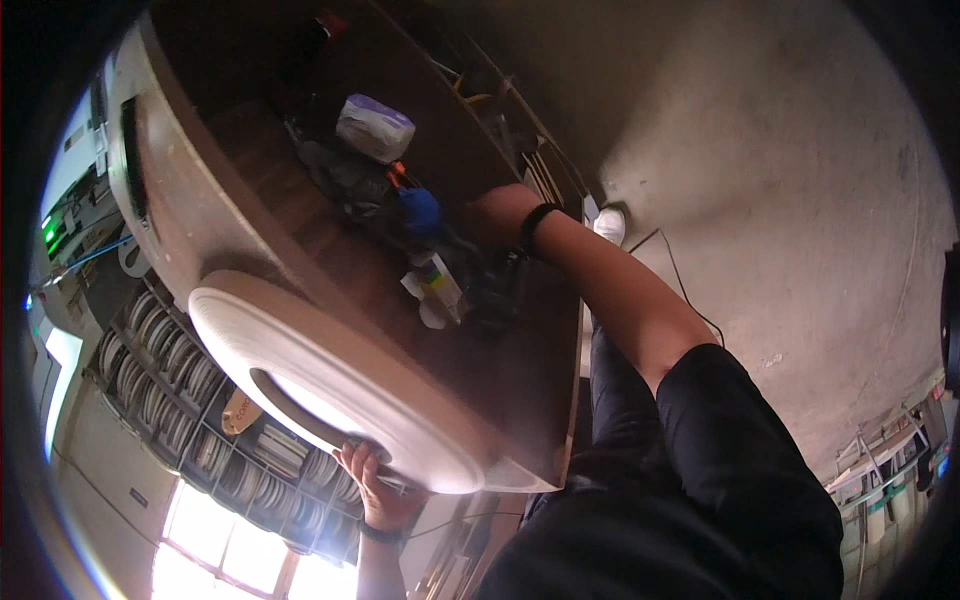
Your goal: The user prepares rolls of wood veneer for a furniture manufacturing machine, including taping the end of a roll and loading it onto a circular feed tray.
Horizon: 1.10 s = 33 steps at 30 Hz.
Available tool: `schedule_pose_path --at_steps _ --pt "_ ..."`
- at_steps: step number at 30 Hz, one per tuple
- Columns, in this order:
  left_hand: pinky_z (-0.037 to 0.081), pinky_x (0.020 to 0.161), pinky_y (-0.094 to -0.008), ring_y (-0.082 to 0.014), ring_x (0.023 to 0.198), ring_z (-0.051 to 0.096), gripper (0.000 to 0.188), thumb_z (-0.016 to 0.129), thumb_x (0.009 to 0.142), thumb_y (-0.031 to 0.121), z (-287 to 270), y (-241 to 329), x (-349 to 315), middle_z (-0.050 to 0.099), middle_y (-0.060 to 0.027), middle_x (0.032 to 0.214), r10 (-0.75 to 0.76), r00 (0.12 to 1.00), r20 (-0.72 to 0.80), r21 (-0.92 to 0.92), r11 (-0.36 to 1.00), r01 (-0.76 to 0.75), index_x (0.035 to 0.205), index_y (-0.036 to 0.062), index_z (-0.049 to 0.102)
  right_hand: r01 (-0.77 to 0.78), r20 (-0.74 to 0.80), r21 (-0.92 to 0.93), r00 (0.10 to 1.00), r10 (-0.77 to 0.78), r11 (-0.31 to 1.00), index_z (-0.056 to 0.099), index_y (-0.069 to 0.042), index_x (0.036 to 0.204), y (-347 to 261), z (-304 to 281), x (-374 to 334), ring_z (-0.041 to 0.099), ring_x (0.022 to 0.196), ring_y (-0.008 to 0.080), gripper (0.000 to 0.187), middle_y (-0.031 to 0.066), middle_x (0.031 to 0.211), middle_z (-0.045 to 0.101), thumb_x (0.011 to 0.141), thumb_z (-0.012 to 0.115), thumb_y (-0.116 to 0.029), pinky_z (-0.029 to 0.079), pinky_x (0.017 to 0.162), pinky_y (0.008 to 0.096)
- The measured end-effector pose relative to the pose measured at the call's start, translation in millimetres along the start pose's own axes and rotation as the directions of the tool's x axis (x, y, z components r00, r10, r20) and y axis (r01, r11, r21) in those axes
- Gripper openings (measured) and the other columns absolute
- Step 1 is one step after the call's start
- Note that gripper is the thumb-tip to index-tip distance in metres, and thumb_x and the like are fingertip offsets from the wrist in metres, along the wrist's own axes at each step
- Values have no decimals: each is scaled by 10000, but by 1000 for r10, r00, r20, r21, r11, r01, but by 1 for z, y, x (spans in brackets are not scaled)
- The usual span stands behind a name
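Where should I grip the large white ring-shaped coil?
Probably at the lower inner edge of the large white ring-shaped coil, coming from below in the view. Its central opening leaves that edge exposed to curl around, as the left hand appears to do.

Rack of rolls, bright window

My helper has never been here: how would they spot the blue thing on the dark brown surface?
Find the dark brown surface. On it, left of the right hand, the blue thing lies against dark, crumpled material. Its solid blue sets it apart from the white-and-purple pack.
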<state>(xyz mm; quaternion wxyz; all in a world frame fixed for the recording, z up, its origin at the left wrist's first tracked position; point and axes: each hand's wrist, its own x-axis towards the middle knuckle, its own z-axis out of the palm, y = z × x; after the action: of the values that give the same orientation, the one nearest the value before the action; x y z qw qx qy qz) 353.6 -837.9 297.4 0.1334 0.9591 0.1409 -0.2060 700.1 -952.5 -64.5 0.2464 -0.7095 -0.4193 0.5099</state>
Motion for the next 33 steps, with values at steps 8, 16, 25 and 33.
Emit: schedule_pose_path --at_steps 8,16,25,33 --pt "102 1222 -661 -413 1467 247 1203 918 611 560 5 10 12 360 -143 1449 -1 999 -44 73 997 4 1494 118 229 120 22 -7 993 -119 993 686 -169 1141 20 40 34 699 945 379 287 164 1016 729 888 603 -275 552 829 493" --pt "78 1234 -606 -412 1488 230 1264 879 616 666 2 2 -6 332 -154 1531 -23 999 27 11 1000 23 1545 101 235 184 -455 97 882 -121 978 631 -191 1271 -3 7 66 670 1050 371 379 151 1097 706 900 609 -265 541 878 489" --pt "107 1205 -670 -434 1477 234 1342 910 592 615 2 2 -12 291 -159 1545 -25 999 34 -1 1000 25 1581 159 126 144 -456 45 884 -108 989 528 -314 1435 -3 -27 128 628 1175 314 571 78 1378 563 887 673 -249 543 949 466" --pt "117 1197 -678 -458 1486 208 1392 910 582 619 -1 -2 -16 237 -181 1586 -18 997 75 11 1000 17 1596 164 73 311 -182 -67 930 -318 948 628 -251 1315 -10 14 89 615 1172 320 536 90 1265 617 801 782 -270 528 961 460"
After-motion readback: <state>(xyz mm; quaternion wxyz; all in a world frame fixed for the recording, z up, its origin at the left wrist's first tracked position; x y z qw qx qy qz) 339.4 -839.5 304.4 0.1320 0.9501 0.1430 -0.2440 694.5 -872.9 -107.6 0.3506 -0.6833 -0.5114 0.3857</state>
